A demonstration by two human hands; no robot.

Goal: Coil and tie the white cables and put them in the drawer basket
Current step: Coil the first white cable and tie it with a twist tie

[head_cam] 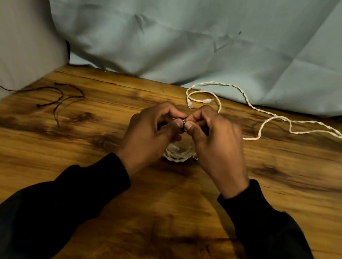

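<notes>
Hands: left hand (154,126) and right hand (216,134) both pinch a dark tie (184,124).
Coil (178,153): just under the fingers.
Left: loose cable (280,118) beyond the fingers, still uncoiled.
Basket: not seen.

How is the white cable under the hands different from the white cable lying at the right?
The cable under the hands is wound into a small coil; the cable at the right lies loose and spread across the table. The coil is mostly hidden by both hands; the loose cable is untouched. Both are white and twisted.
</notes>
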